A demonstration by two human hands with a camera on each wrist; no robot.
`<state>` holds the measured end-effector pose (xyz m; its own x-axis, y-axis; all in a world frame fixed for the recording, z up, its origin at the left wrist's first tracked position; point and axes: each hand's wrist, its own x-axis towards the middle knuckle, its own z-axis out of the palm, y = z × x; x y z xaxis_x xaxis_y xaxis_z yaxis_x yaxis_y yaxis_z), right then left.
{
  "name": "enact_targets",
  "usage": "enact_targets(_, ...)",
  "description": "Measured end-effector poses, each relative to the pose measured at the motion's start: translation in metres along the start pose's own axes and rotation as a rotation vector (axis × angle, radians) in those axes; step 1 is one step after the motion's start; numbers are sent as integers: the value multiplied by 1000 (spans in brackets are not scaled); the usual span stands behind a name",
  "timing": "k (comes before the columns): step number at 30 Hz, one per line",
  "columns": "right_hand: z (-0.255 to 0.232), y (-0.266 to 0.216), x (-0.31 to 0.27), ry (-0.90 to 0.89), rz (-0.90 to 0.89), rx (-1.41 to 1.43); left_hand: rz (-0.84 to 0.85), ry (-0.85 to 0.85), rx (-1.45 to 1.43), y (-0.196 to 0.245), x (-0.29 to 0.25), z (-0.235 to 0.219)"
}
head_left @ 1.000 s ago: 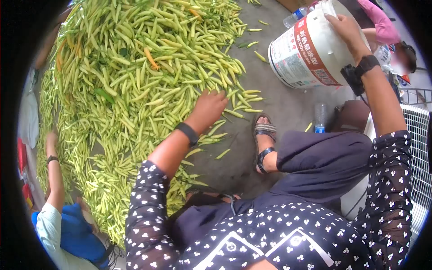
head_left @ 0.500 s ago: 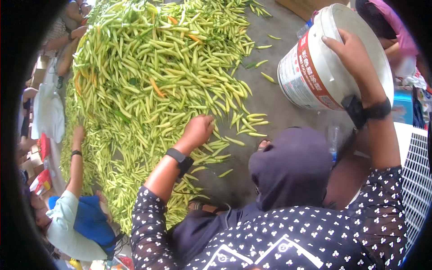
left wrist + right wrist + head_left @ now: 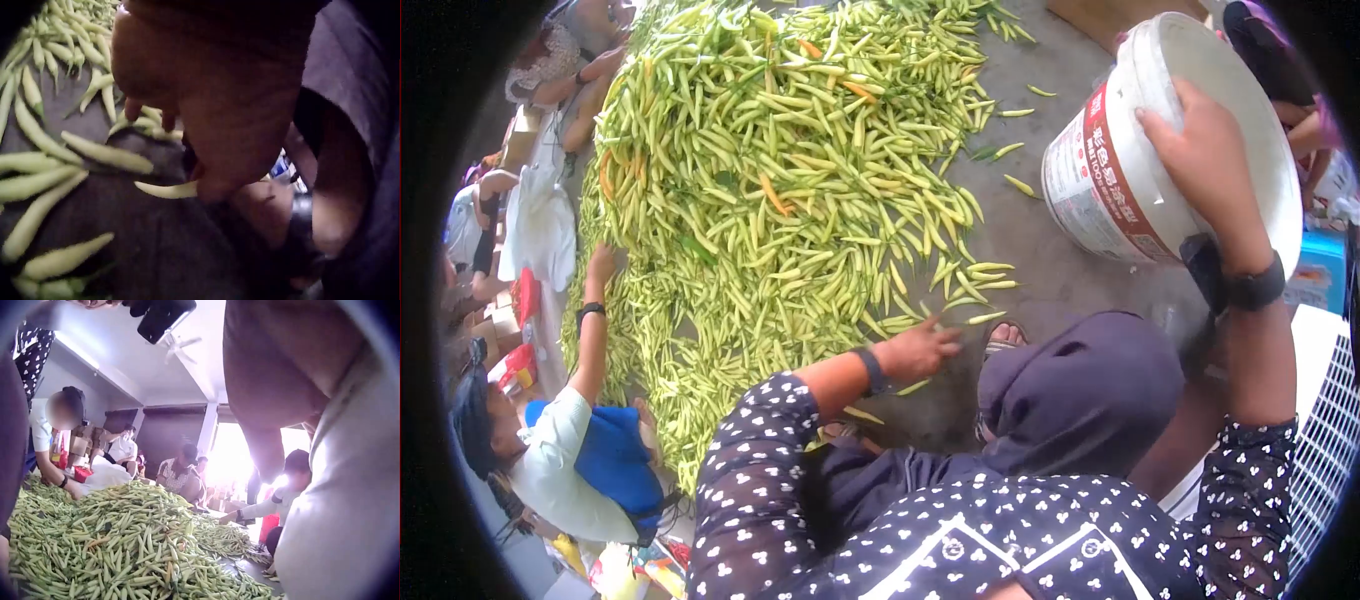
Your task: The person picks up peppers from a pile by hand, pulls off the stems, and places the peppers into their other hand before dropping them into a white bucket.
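Observation:
My left hand point(image 3: 920, 347), blurred, is low over the dark floor at the near edge of a heap of pale green chili peppers point(image 3: 800, 200). In the left wrist view, a pale chili pepper point(image 3: 164, 189) juts out from its thumb and fingertips, pinched there. My right hand point(image 3: 1215, 165) grips the rim of a white plastic bucket point(image 3: 1115, 170) with a red label band, its thumb on the outside. The bucket leans on its side, its mouth towards the right; its contents are hidden.
Stray peppers point(image 3: 1020, 186) lie between heap and bucket. My sandalled foot point(image 3: 1004, 336) and bent knee point(image 3: 1090, 370) are close by. A person point(image 3: 565, 460) at the left reaches into the heap. At the right are a white grille point(image 3: 1325, 450) and blue box point(image 3: 1318, 270).
My left hand has pulled out of the pepper heap and moved right and nearer to me. My right hand keeps hold of the bucket. My knee has come up.

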<state>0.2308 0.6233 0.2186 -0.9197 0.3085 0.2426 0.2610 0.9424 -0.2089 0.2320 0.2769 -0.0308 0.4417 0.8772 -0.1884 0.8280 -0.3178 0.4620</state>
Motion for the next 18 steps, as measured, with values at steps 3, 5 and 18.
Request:
enact_targets(3,-9,-9,-16,13,-6,-212,81,128,-30,6,-37,22)
enact_targets(5,-15,-17,-34,-24,25,-265,31,-22,-45,11,-65,13)
enact_targets(18,-18,-6,-33,-88,-85,-471,-451,346,-64,21,-85,22)
